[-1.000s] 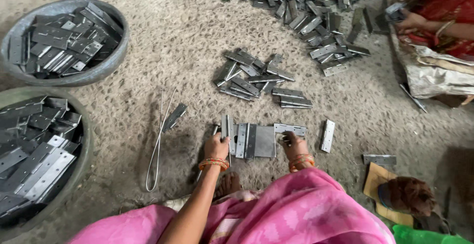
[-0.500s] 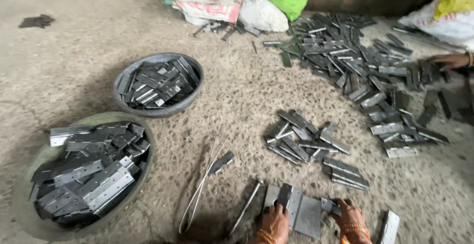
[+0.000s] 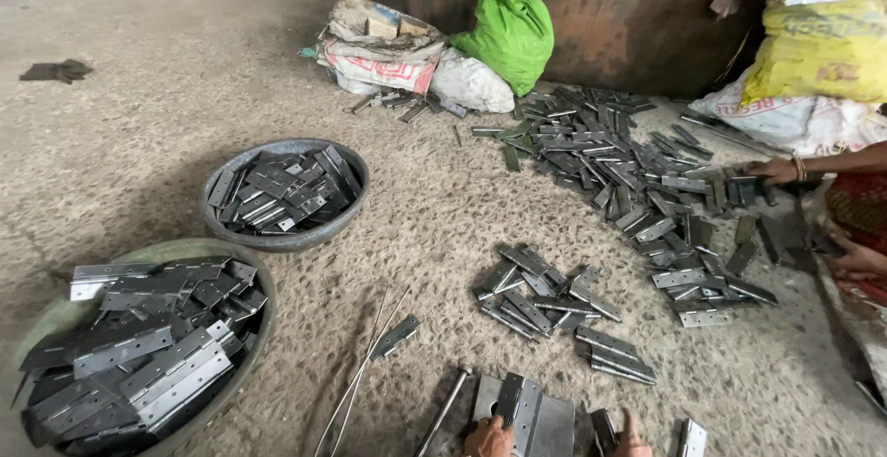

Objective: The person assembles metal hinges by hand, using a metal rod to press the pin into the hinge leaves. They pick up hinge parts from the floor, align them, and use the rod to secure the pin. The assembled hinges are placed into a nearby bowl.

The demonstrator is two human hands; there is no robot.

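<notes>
Presently we find both of the person's hands at the bottom edge of the view, only their tops showing: the left hand (image 3: 488,438) rests on a flat grey steel hinge plate (image 3: 528,413) lying open on the gritty concrete floor (image 3: 139,115), the right hand (image 3: 632,437) sits just beside it, the two hands apart; whether either is gripping we cannot tell. A thin steel pin rod (image 3: 442,413) lies just left of the plate. In our judgement the work is well under way but far from finished: two round grey metal basins (image 3: 218,226) at left already hold heaps of hinges, while a small loose cluster of dark hinges (image 3: 545,298) lies ahead of the hands and a large scattered pile of hinges (image 3: 637,180) remains farther off. A co-worker's hand (image 3: 774,170) reaches into that large pile from the right. Sacks and a green plastic bag (image 3: 510,24) stand against the rear wall.
</notes>
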